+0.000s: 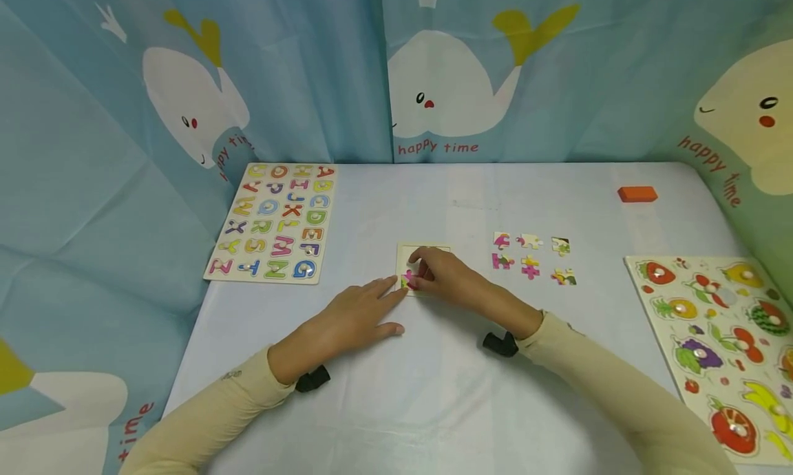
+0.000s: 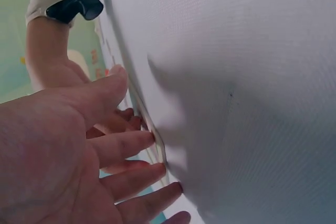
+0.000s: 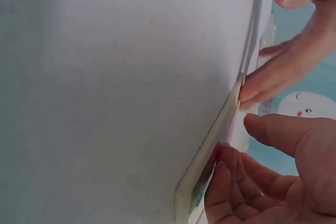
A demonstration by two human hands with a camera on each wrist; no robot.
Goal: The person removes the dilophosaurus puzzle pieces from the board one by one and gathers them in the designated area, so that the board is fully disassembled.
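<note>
A small puzzle board (image 1: 401,251) with a pale rim lies on the white table, with pink and green puzzle pieces (image 1: 406,281) in its lower left. My left hand (image 1: 356,317) has its fingers spread, the fingertips touching the board's left edge and the thumb apart. Over the board, my right hand (image 1: 449,277) has bent fingers touching its inside; the right wrist view shows the thumb clear of them. That hand hides much of the board. Right of it lie several loose puzzle pieces (image 1: 530,272) in two rows.
An alphabet board (image 1: 268,224) lies at the back left, a fruit board (image 1: 700,317) at the right edge. An orange block (image 1: 637,194) sits at the back right. Behind the table hangs a blue curtain (image 1: 347,82) with whale prints.
</note>
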